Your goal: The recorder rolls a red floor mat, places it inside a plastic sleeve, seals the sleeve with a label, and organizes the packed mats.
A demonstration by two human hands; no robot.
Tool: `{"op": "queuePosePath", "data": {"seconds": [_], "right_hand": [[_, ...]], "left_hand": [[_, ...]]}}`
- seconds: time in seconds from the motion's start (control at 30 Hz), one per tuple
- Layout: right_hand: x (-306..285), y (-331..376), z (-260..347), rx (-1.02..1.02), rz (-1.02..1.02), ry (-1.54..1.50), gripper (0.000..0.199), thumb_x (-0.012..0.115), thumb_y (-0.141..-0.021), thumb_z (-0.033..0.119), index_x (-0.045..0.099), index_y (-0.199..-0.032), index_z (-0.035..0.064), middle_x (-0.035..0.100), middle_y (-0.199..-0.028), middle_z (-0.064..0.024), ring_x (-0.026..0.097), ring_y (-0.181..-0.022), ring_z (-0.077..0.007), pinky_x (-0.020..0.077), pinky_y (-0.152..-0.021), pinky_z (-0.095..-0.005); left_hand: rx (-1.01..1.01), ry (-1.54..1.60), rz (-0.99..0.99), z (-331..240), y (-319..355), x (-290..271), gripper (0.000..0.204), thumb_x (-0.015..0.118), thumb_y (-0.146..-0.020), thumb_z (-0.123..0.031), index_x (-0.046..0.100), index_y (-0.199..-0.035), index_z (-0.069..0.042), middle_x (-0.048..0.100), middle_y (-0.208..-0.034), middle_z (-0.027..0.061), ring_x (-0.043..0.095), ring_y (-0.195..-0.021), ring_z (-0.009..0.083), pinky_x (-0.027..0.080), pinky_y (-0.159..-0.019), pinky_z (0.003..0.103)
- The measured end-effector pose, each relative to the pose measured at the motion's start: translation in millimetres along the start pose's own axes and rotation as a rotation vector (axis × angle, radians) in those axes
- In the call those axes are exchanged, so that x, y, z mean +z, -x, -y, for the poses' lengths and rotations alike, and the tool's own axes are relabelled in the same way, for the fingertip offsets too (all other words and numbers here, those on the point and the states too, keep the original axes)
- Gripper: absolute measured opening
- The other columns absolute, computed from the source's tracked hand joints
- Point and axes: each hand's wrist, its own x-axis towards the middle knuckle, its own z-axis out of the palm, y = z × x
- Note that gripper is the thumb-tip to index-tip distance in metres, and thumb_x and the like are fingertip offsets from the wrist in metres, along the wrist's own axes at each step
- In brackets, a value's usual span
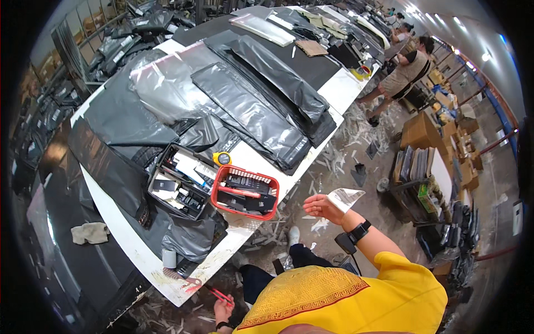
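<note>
My left hand (pixel 224 307) is low in the view by the table's near corner, its fingers closed on a slim red-and-black tool (pixel 218 294) whose exact kind I cannot make out. My right hand (pixel 324 207) is held out over the floor, right of the table, with fingers stretched. A white printed label (pixel 346 198) lies against its back near the wrist, one corner sticking out. The red plastic basket (pixel 216 207) on the table edge is the nearest container to that hand. Dark packets (pixel 243 183) and a red stick-like item (pixel 239 192) lie in it.
Beside the basket are a dark bin (pixel 192 214) of small boxes and a yellow tape measure (pixel 222 158). Grey plastic bags (pixel 245 106) cover much of the white table (pixel 222 242). Paper strips (pixel 334 150) litter the floor. A loaded cart (pixel 420 178) and co-workers (pixel 409 67) are at right.
</note>
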Motion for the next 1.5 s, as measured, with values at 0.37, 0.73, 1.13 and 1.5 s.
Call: {"op": "queuePosePath", "data": {"seconds": [0.37,0.73,1.13,1.5], "right_hand": [[-195.3,0.6,87.9,-0.068,0.19,-0.006,0.029,0.062,-0.091,0.017,0.057,-0.117,0.0024,0.067,-0.111,-0.0118,0.065,-0.1,-0.0192,0.0514,-0.089,-0.0318],[-265.1,-34.2,184.3,-0.204,0.272,-0.001,0.035,0.065,-0.091,0.021,0.057,-0.118,0.0012,0.066,-0.112,-0.0123,0.065,-0.101,-0.0185,0.0517,-0.089,-0.0302],[-306.3,-150.7,309.9,-0.252,0.136,0.0,0.039,0.068,-0.088,0.02,0.056,-0.119,-0.0009,0.065,-0.111,-0.0123,0.064,-0.1,-0.0192,0.051,-0.088,-0.0302],[-276.6,-330.0,369.5,-0.207,0.309,0.007,0.035,0.065,-0.09,0.027,0.063,-0.115,0.0028,0.068,-0.11,-0.0092,0.065,-0.098,-0.0176,0.0495,-0.086,-0.0303]], "left_hand": [[0.219,-1.002,0.061,78.6,113.6,268.1,0.012,0.051,-0.099,-0.018,0.057,-0.096,-0.008,0.058,-0.072,-0.0001,0.053,-0.059,0.0093,0.043,-0.054,0.024],[0.8,-0.877,0.277,23.0,83.2,674.6,0.017,0.052,-0.101,-0.021,0.058,-0.101,-0.004,0.054,-0.07,-0.0018,0.045,-0.056,0.0044,0.036,-0.053,0.02],[0.607,-0.486,0.497,-58.7,-37.9,818.2,0.038,0.045,-0.103,-0.04,0.052,-0.114,-0.005,0.05,-0.064,0.0018,0.045,-0.054,0.0092,0.038,-0.054,0.023],[0.653,-0.716,0.449,-143.3,-99.1,880.6,0.019,0.049,-0.101,-0.022,0.051,-0.112,-0.007,0.061,-0.089,0.0052,0.057,-0.074,0.0105,0.047,-0.07,0.024]]}}
